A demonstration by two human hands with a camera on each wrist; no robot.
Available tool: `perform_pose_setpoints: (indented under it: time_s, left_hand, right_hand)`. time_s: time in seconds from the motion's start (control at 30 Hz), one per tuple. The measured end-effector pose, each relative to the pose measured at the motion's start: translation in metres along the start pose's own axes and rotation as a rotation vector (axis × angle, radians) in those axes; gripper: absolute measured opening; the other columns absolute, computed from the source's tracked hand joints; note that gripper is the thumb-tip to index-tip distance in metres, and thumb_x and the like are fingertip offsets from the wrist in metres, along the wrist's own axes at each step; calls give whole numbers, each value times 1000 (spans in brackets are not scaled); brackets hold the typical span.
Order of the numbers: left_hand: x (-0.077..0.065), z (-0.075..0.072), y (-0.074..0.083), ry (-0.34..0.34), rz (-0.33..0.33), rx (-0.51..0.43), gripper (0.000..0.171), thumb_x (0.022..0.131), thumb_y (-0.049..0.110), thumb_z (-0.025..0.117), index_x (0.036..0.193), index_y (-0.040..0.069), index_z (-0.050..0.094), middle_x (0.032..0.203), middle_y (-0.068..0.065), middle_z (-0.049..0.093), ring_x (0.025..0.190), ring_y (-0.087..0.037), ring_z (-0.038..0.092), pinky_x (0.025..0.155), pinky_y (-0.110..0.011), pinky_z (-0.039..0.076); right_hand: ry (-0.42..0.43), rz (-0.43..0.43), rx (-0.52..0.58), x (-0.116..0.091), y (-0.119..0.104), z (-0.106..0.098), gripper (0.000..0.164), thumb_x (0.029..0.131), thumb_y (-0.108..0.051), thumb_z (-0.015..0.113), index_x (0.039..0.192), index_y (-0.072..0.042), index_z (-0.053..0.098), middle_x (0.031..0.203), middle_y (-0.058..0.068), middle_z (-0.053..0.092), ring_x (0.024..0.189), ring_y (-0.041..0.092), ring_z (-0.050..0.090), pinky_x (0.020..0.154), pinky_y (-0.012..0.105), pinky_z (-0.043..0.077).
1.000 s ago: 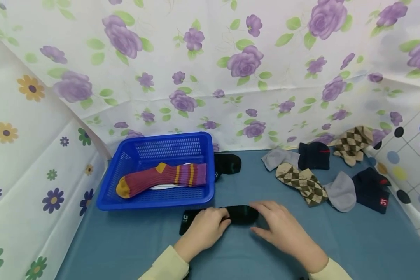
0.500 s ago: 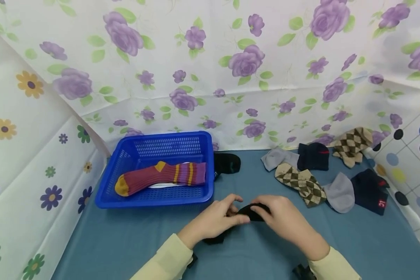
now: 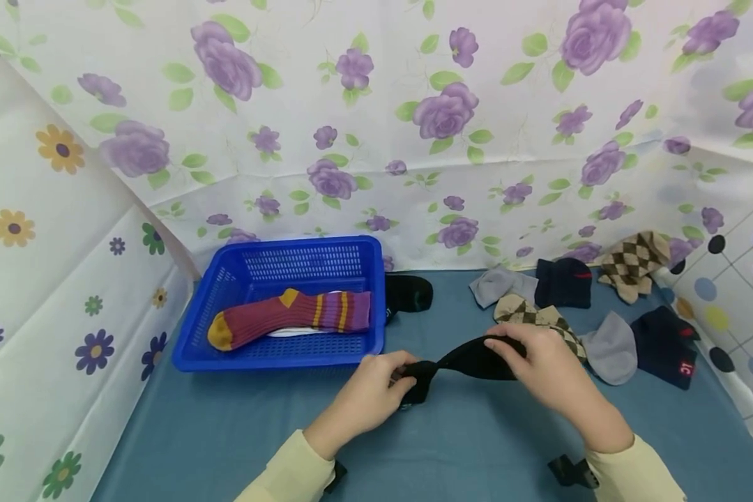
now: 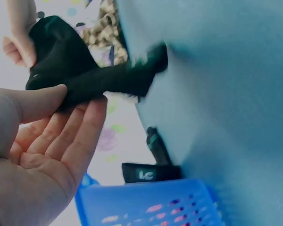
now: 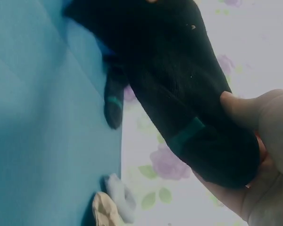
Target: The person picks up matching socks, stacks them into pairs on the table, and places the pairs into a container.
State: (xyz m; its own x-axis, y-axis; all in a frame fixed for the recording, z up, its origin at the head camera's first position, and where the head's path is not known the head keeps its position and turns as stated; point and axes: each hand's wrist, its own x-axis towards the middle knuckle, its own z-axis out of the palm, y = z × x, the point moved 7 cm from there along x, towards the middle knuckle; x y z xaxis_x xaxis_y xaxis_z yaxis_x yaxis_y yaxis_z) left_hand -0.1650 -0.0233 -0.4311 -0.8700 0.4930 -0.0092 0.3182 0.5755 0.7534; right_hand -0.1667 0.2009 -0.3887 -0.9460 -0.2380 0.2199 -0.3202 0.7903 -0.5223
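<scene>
A black sock is stretched between my two hands just above the table, twisted narrow near its middle. My left hand pinches one end between thumb and fingers. At the other end, my right hand holds the toe part with its thumb on top. In the right wrist view the sock shows a green band near the toe. A second black sock lies behind, against the basket's right side; its LC lettering shows in the left wrist view.
A blue basket at left holds a maroon striped sock over something white. To the right lie checkered socks, grey socks and navy socks. A floral sheet hangs at the back.
The black sock lay flat in front of the basket; now it is lifted and pulled out between both hands. My right hand has moved right and up with its end.
</scene>
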Motion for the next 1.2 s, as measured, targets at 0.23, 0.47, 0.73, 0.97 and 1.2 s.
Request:
perform_pose_setpoints:
  time_s: [0.23, 0.47, 0.73, 0.97, 1.2]
  left_hand:
    - [-5, -24, 4, 100, -20, -104, 12, 92, 22, 60, 101, 20, 67, 84, 7, 67, 70, -3, 58, 63, -20, 51]
    - [-5, -30, 10, 149, -35, -169, 14, 93, 25, 58, 103, 19, 66, 87, 5, 67, 72, -4, 61, 65, -21, 51]
    - [2, -24, 24, 192, -84, -388, 18, 91, 21, 61, 108, 20, 59, 84, 0, 69, 60, -12, 66, 53, -28, 52]
    - [-1, -20, 55, 253, -102, -555, 14, 91, 8, 58, 105, 8, 58, 91, -16, 67, 69, -21, 69, 57, -30, 56]
    - [2, -4, 47, 194, 2, -519, 18, 92, 6, 55, 106, 14, 62, 100, -7, 68, 89, -16, 68, 68, -25, 56]
  right_hand:
    - [-6, 53, -28, 0, 13, -5, 22, 92, -34, 57, 110, -24, 65, 96, -2, 70, 38, 4, 34, 43, 23, 33]
    - [-18, 67, -47, 2, 12, 7, 22, 91, -33, 59, 109, -22, 65, 99, -3, 69, 55, 3, 51, 50, 23, 40]
    - [145, -84, -128, -2, -28, 10, 33, 83, -36, 69, 110, -17, 65, 111, 1, 64, 105, 19, 58, 88, 40, 49]
    - [-144, -22, -54, -9, -61, 40, 77, 68, -73, 63, 129, -26, 53, 115, -13, 61, 95, 0, 60, 74, 27, 52]
    - [16, -194, -159, -7, -69, 33, 31, 87, -15, 64, 118, -14, 62, 104, -1, 67, 86, 8, 65, 68, 24, 53]
